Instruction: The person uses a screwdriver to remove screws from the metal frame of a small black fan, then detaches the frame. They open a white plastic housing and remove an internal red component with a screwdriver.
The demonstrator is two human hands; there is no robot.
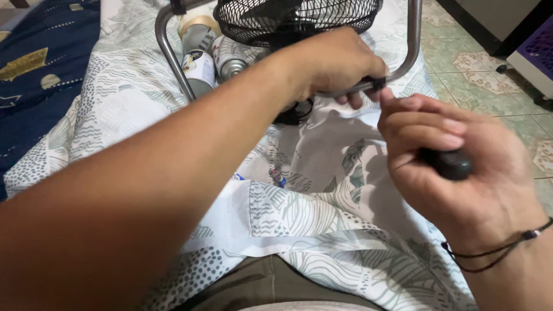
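Observation:
A small fan with a black wire cage [294, 20] stands in a grey metal tube frame [170, 55] on a patterned sheet. My left hand [331, 63] reaches across and grips the frame's lower bar near a black clamp [377, 83]. My right hand [455, 173] is closed around a black tool handle [452, 164], most likely a screwdriver, pointed toward that clamp. The tool's tip is hidden behind my fingers.
Two spray cans [199, 66] and a roll of tape [196, 23] lie under the fan. A white-and-green leaf-print sheet [299, 213] covers the surface. A dark blue blanket [34, 75] lies at left. Tiled floor [478, 75] and a purple crate [538, 49] sit at right.

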